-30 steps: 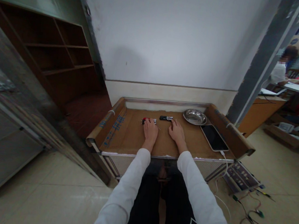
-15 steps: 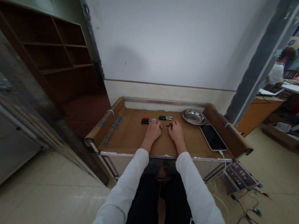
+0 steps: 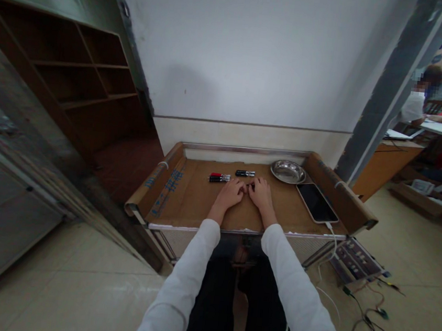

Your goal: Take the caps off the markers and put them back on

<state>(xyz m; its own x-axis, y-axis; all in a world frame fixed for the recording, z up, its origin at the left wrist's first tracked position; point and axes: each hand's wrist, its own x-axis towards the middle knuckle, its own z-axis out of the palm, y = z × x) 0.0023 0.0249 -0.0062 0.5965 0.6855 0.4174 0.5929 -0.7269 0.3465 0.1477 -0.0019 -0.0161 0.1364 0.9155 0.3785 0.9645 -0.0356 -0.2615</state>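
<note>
Far L of the cardboard-lined table (image 3: 193, 199), blue lettering (image 3: 172, 180) ran down by the raised side. Next, a red pen-like stick (image 3: 216, 175) and a black pen-like stick (image 3: 216, 179) lay side by side, silvery ends R, prob. lined up for easy reach. The left hand (image 3: 234, 192) rested low, fingers bent; couldn't tell if it gripped anything. Just beyond, a black, silver-ended bundle (image 3: 245, 173) lay flat, poss. two sticks. Betw. the hands, approx. mid-table, was a small dark piece (image 3: 252, 184), details hidden; the right hand (image 3: 261, 193) seemed to pinch it, fingertips close to the left's, prob. for steadiness. The steel dish (image 3: 288, 172) sat at the back R, prob. out of the elbows' way. Nearer, the smartphone (image 3: 317, 203) lay slanted, its white cable (image 3: 331, 231) dropping over the front edge, away from the fingers.
</note>
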